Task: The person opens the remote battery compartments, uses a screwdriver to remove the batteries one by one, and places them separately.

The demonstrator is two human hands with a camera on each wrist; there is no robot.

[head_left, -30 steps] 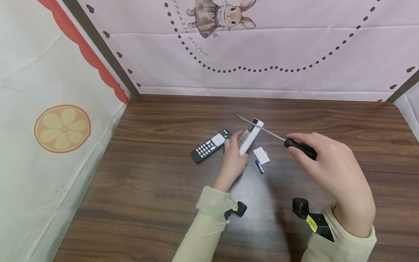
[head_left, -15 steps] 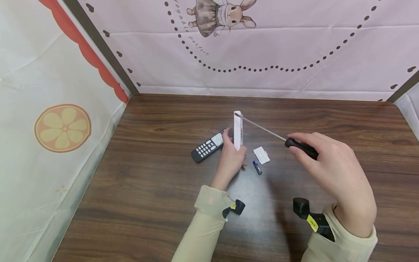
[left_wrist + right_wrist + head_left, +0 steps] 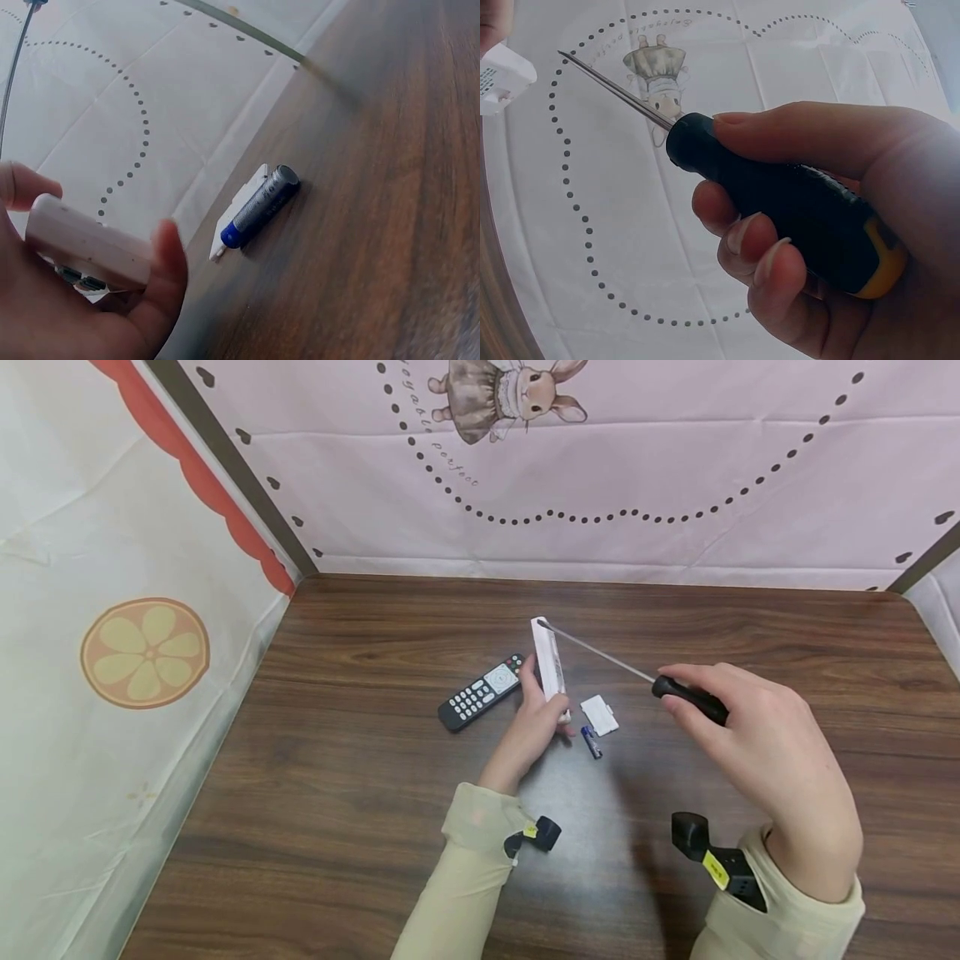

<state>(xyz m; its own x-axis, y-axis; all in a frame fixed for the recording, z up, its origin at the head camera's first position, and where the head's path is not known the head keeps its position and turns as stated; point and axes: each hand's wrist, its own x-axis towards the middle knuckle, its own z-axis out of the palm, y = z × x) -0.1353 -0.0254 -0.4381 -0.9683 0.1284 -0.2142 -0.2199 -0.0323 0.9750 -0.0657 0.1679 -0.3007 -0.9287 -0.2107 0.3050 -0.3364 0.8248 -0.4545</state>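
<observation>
Over on the far left, well apart from anyone's fingers, hangs a pale cloth (image 3: 45,635) printed with an orange slice (image 3: 146,653). Closer in, a dark remote (image 3: 480,693) with white buttons lies slantwise on the wooden table (image 3: 337,793), its upper end just left of the left hand's fingers; I can't tell whether they touch.

The left hand (image 3: 525,727) has its fingers and thumb clamped on a slim white casing (image 3: 549,662), holding it narrow side up, so most of its length reaches out beyond the fingertips.

Just right of those fingers, a blue and silver battery (image 3: 591,743) lies on the table, with a small white cover (image 3: 599,716) right by it.

Further over, the right hand (image 3: 772,752) has its fingers wrapped round the black handle of a screwdriver (image 3: 686,698). The thin shaft points leftward from the fingers; from above, its tip crosses the casing's far end, but the right wrist view shows a gap between them.
</observation>
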